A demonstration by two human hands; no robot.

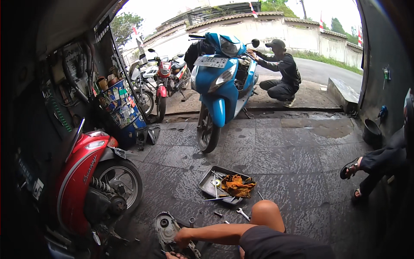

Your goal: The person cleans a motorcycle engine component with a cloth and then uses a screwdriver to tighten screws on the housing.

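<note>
A grey cast-metal engine casing (166, 232) with a round bore lies on the floor at the bottom of the head view. Over its right side, my right hand (183, 236) reaches down with bent, closed fingers. What those fingers grip, if anything, is hidden behind the hand. My left hand (174, 255) shows only partly at the lower edge, close to the casing. Its fingers are curled, and a thin, pale, rod-like tip (163, 251) sticks out beside them, too small to name. Just right of the casing lies a metal ring-ended part (192, 220).
A metal tray (205, 185) holds tools and an orange-black cloth (238, 185). An open-ended wrench (243, 214) lies by my knee. A red scooter (82, 172) stands left, a blue scooter (224, 82) ahead with a person (282, 71) crouching beside it. Another person's legs (379, 164) are at right.
</note>
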